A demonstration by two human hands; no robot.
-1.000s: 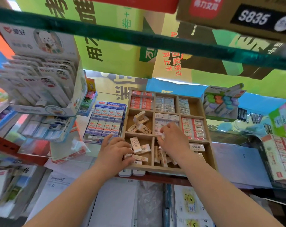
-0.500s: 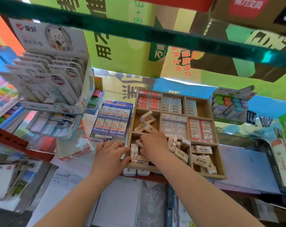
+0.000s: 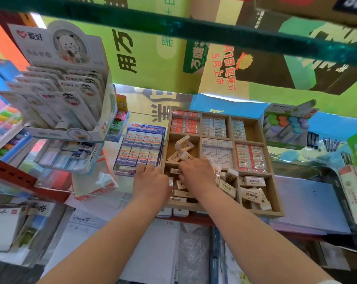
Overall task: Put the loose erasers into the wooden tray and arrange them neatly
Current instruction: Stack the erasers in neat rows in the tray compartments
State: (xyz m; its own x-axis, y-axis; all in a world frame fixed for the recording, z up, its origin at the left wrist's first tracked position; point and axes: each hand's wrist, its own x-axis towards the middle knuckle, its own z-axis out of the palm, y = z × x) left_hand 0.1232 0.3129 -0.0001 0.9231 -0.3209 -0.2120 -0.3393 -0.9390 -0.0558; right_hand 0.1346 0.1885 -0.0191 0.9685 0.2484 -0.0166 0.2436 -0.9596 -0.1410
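Observation:
The wooden tray (image 3: 275, 182) has nine compartments and stands on the shelf. Its upper and right cells hold packed rows of erasers. Loose cream erasers lie jumbled in the middle-left cell (image 3: 183, 146), the bottom-middle cell (image 3: 226, 186) and the bottom-right cell (image 3: 253, 194). My left hand (image 3: 150, 181) grips the tray's left wall at the bottom-left cell, thumb inside beside a small eraser. My right hand (image 3: 198, 177) reaches into that bottom-left cell, fingers curled down on an eraser (image 3: 176, 171). My hands hide much of that cell.
A blue box of boxed erasers (image 3: 139, 149) sits just left of the tray. A tiered card display (image 3: 65, 99) stands further left. A box of coloured erasers (image 3: 286, 128) is at the right. A green shelf bar (image 3: 194, 31) runs overhead, and paper packs (image 3: 87, 226) lie below.
My right hand has moved left from the bottom-middle cell into the bottom-left cell. My left hand has shifted out to the tray's left wall.

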